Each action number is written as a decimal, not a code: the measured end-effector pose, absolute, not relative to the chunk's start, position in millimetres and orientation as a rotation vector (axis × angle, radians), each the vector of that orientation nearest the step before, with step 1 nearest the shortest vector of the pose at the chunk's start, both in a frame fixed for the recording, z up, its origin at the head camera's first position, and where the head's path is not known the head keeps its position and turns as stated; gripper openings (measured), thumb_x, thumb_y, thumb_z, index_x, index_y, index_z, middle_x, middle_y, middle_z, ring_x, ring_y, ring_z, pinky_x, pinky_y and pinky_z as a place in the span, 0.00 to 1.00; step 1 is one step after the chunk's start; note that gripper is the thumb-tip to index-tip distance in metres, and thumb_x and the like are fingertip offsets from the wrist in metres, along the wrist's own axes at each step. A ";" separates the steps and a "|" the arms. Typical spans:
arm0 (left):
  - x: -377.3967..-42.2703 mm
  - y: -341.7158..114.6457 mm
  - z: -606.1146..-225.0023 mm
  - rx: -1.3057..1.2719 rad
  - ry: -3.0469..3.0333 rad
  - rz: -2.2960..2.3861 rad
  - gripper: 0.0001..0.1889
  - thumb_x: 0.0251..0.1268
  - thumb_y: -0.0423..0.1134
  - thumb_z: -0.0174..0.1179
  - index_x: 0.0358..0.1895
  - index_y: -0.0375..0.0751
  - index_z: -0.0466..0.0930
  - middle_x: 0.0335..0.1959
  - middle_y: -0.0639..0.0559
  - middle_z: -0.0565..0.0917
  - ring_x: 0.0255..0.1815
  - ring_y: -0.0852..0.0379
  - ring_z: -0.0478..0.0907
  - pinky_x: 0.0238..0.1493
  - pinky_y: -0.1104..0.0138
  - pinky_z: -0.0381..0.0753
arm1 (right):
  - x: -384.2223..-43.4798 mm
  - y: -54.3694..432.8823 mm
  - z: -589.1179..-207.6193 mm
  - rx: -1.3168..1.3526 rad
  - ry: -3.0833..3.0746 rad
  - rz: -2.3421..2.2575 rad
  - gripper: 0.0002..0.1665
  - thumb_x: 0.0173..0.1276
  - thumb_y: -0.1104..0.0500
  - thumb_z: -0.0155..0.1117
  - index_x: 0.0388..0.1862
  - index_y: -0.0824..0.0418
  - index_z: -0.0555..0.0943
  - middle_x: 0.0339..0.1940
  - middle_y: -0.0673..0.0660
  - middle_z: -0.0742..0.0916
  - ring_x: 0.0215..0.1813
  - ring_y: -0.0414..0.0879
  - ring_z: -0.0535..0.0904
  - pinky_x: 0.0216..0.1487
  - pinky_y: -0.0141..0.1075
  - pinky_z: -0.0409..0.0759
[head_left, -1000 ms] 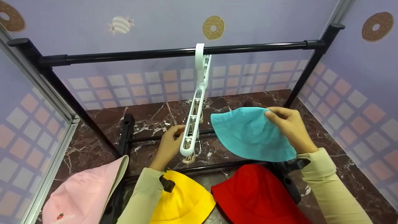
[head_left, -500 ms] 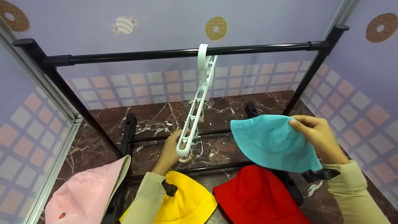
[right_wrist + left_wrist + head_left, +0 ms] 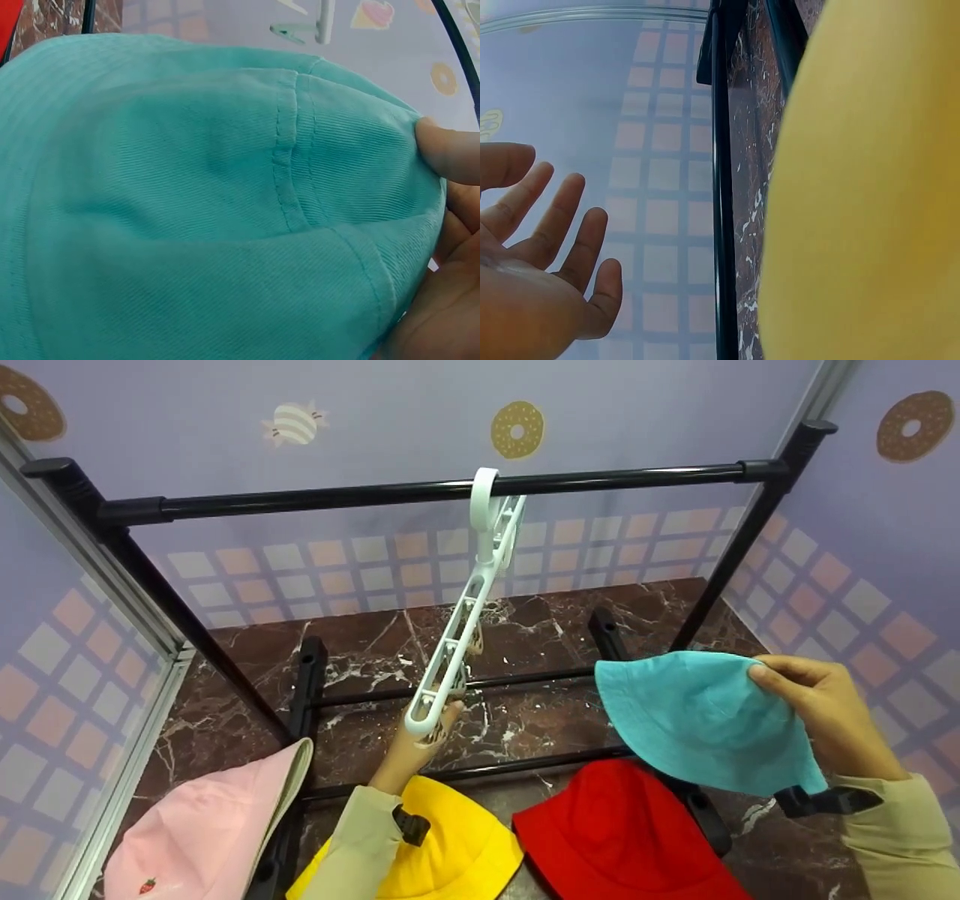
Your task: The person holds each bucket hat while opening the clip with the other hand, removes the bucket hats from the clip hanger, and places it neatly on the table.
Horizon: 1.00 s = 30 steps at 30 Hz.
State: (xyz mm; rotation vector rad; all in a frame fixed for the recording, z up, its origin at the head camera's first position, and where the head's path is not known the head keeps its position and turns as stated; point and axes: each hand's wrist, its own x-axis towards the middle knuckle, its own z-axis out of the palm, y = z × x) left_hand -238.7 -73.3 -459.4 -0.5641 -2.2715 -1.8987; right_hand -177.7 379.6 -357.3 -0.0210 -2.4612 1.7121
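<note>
My right hand [image 3: 832, 712] pinches the crown of a turquoise bucket hat [image 3: 697, 720] between thumb and fingers, off to the right of the rack. Its cloth fills most of the right wrist view. A long white clip hanger [image 3: 486, 561] hangs by its hook from the black bar [image 3: 322, 496], its near end pointing toward me. Below that near end is my left hand [image 3: 405, 754], partly hidden behind the hanger. In the left wrist view its fingers [image 3: 570, 199] are spread, loosely bent, and hold nothing. Small clips hang under the hanger.
A pink bucket hat [image 3: 202, 829] lies at the left front. In front of the rack are a yellow hat [image 3: 450, 847] and a red hat [image 3: 619, 832]. Black uprights [image 3: 199, 622] and lower rails [image 3: 525, 766] frame the marble-patterned surface [image 3: 375, 645]. Patterned walls enclose it.
My right hand has carried the turquoise hat rightward and a little down, away from the hanger. The hanger's near end has swung left, and my left hand has shifted slightly lower beneath it.
</note>
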 end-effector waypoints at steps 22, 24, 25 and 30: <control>-237.5 -69.9 -470.6 -0.607 -2.409 -1.805 0.14 0.70 0.35 0.55 0.54 0.31 0.77 0.55 0.36 0.78 0.57 0.41 0.75 0.59 0.56 0.76 | -160.9 453.0 -380.8 -0.093 -2.549 1.714 0.11 0.71 0.59 0.58 0.47 0.56 0.85 0.37 0.39 0.88 0.38 0.33 0.82 0.37 0.25 0.79; -236.9 -70.1 -471.2 -0.593 -2.402 -1.827 0.15 0.70 0.36 0.55 0.54 0.32 0.77 0.55 0.37 0.78 0.57 0.42 0.75 0.58 0.60 0.75 | -160.0 457.7 -384.7 -0.086 -2.455 1.841 0.11 0.71 0.62 0.59 0.46 0.57 0.86 0.36 0.41 0.88 0.37 0.35 0.82 0.36 0.26 0.80; -236.7 -70.1 -471.5 -0.582 -2.401 -1.836 0.15 0.70 0.36 0.56 0.54 0.32 0.77 0.55 0.37 0.79 0.57 0.43 0.75 0.58 0.61 0.75 | -159.6 459.8 -386.8 -0.082 -2.407 1.901 0.11 0.71 0.63 0.59 0.45 0.57 0.87 0.36 0.42 0.89 0.37 0.35 0.82 0.36 0.26 0.80; -237.1 -70.0 -473.6 -0.575 -2.397 -1.813 0.13 0.69 0.34 0.56 0.53 0.32 0.78 0.52 0.37 0.80 0.54 0.44 0.76 0.56 0.65 0.76 | -158.8 469.7 -398.9 -0.102 -2.242 2.075 0.11 0.70 0.65 0.59 0.43 0.57 0.87 0.36 0.43 0.89 0.38 0.34 0.83 0.36 0.25 0.80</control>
